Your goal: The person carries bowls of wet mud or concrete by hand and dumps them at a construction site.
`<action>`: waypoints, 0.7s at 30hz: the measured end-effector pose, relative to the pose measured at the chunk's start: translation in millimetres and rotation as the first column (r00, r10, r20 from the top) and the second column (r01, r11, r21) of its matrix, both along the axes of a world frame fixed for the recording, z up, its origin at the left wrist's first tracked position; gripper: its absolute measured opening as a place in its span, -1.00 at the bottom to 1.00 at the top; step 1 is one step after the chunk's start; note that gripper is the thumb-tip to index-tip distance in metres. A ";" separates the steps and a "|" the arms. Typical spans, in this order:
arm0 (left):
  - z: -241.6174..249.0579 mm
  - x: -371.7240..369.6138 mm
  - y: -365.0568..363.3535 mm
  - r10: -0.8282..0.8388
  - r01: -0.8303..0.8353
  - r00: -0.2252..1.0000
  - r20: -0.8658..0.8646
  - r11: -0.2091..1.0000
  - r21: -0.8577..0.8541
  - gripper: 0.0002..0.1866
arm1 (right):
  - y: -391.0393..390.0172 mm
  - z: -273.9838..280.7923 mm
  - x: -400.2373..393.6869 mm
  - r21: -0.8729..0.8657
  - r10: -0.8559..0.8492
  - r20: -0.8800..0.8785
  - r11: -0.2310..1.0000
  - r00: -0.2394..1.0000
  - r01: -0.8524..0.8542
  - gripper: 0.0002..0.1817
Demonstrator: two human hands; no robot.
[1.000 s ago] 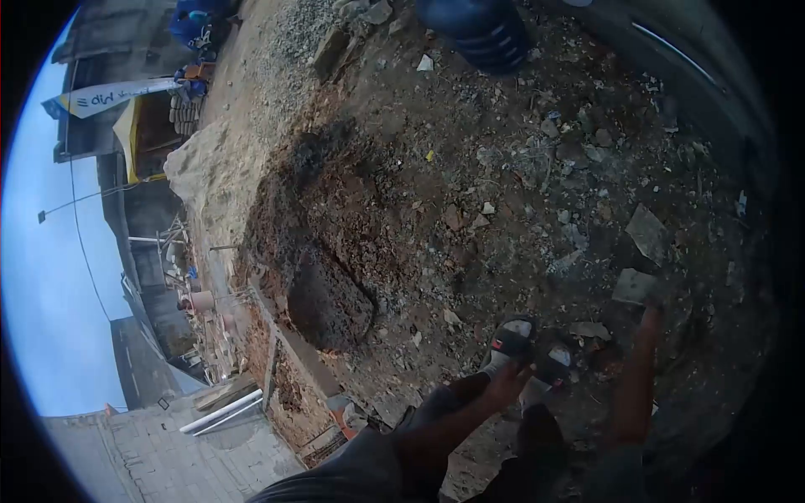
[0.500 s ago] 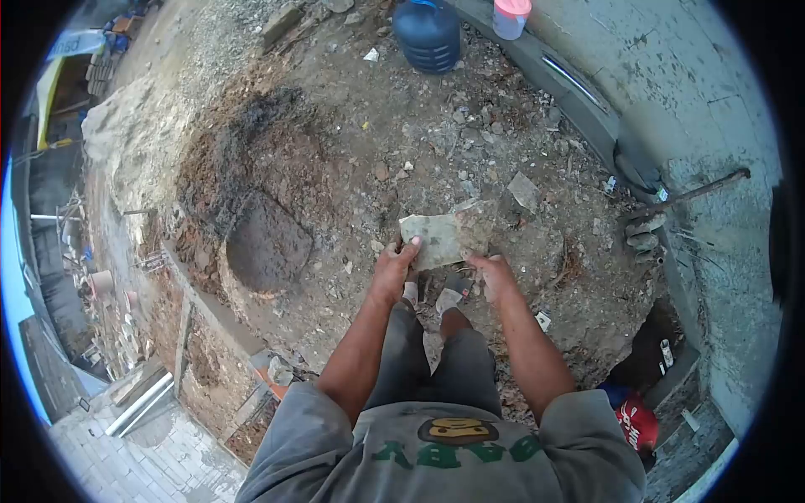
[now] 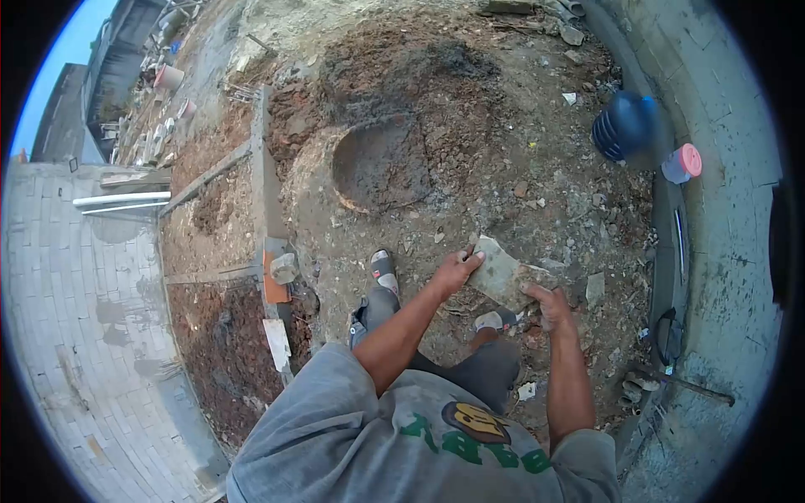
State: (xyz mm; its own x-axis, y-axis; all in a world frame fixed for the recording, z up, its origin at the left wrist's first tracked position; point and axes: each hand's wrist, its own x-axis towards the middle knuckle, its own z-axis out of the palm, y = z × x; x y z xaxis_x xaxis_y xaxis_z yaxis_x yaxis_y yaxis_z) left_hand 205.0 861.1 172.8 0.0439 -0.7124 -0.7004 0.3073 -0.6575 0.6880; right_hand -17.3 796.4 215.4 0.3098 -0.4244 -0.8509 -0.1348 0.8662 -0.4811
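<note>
A flat, pale, broken tile piece (image 3: 498, 272) with dirt along one edge is held out in front of my body, tilted down to the right. My left hand (image 3: 457, 272) grips its left edge, thumb on top. My right hand (image 3: 550, 305) is closed on its right end; the fingers beneath are mostly hidden. Bare, rubble-strewn soil lies under it, between and ahead of my feet. Ahead to the left is a round hollow of wet grey mortar (image 3: 387, 163) ringed by dark soil.
A large blue water jug (image 3: 616, 127) and a pink-lidded container (image 3: 681, 163) stand at the right by the wall (image 3: 729, 251). A shovel (image 3: 668, 339) rests near that wall. On the left, a concrete edge (image 3: 267, 193) borders the soil, with white pipes (image 3: 122, 199) beyond.
My view and body have turned left, so the mortar and jug appear further right. Both hands still hold the tile piece, which is now more tilted.
</note>
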 end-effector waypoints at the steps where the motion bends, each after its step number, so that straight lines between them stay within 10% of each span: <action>1: -9.0 14.9 8.8 0.013 -0.014 0.992 0.129 1.000 0.004 -0.52 | 3.5 2.1 26.5 -0.019 -0.014 0.031 1.000 0.999 0.015 -0.58; 5: -47.8 94.5 35.3 0.065 -0.082 0.897 0.436 0.996 0.020 -0.58 | 11.5 -48.1 91.9 -0.005 -0.099 0.018 0.995 0.995 0.099 -0.64; 12: -115.2 330.2 79.4 0.368 -0.427 0.790 0.490 0.904 0.009 -0.68 | 9.2 -18.0 231.0 -0.039 -0.515 0.174 0.848 0.840 0.528 -0.52; 21: -192.7 611.8 117.8 0.267 -0.595 0.568 0.779 0.787 0.163 -0.52 | -13.9 -126.8 424.0 -0.089 -0.210 -0.254 0.977 0.944 0.193 -0.62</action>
State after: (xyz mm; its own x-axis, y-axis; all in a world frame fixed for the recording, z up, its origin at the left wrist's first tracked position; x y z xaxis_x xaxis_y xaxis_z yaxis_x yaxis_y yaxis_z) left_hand 816.8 979.0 -20.0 0.8474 -0.1600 -0.5062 0.1735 -0.8177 0.5489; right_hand 406.7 782.5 88.6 -0.0161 -0.5092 -0.8605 -0.0880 0.8580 -0.5060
